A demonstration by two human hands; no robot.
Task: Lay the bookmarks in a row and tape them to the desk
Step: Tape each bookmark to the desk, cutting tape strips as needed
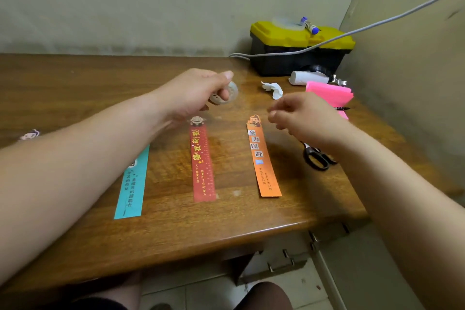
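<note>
Three bookmarks lie side by side on the wooden desk (176, 221): a teal bookmark (130, 184), partly under my left forearm, a red bookmark (202, 163) and an orange bookmark (264, 158). The cartoon head of a fourth bookmark (29, 134) peeks out at the far left. My left hand (191, 94) grips a roll of clear tape (226, 94) above the red bookmark's top. My right hand (299, 114) hovers above the orange bookmark's top, level with the roll. Its fingertips pinch what looks like the tape's free end; the strip itself is very faint.
Black scissors (317, 156) lie right of the orange bookmark, partly under my right wrist. A crumpled tissue (273, 89), pink paper sheets (327, 93), a pen (342, 108) and a white roll (308, 77) sit at the back right. A yellow-lidded toolbox (299, 48) with a grey cable (377, 24) stands in the corner.
</note>
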